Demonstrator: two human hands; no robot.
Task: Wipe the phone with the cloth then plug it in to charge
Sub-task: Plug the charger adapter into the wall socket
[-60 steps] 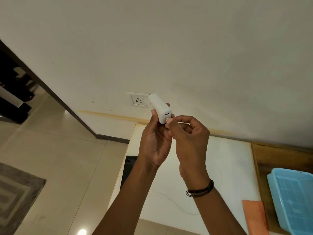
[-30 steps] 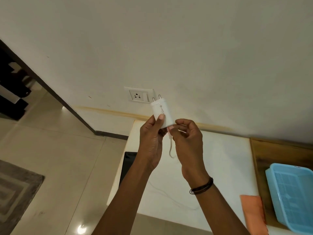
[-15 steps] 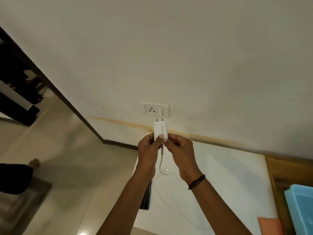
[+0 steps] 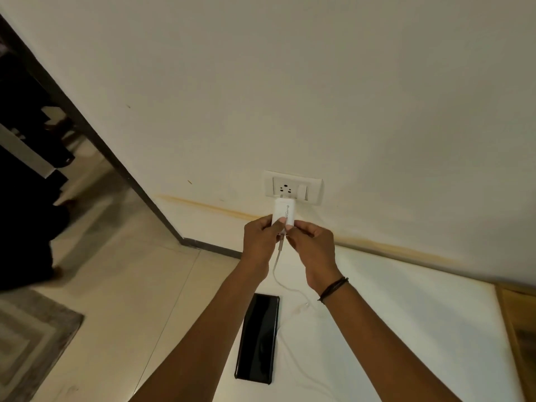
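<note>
— Since half a second back, both hands have carried the white charger (image 4: pixel 284 211) up to the wall socket (image 4: pixel 292 188); its pins now sit at the lower holes, though how deep they go I cannot tell.

— And the fingers?

— Left hand (image 4: pixel 260 240) fingers (image 4: pixel 279 222) are curled and pinching the charger's lower left edge. Right hand (image 4: pixel 314 247) fingers (image 4: pixel 294 226) are pressed together on its lower right corner, just above where the white cable (image 4: pixel 278 259) leaves it. Both hands nearly touch each other beneath the charger.

— Where does the cable run?

— Down between the wrists, then it loops across the white tabletop (image 4: pixel 406 314), with a small connector lying loose beside the phone.

— The phone itself?

— Black phone (image 4: pixel 257 338) lies flat, screen up, near the tabletop's left edge, below the left forearm, apart from both hands. A dark band (image 4: pixel 333 288) circles the right wrist.

— Anything around?

— Beige floor (image 4: pixel 116 285) at left, a grey rug (image 4: pixel 32 338) in the lower corner, a wooden edge (image 4: pixel 519 329) far right.
</note>
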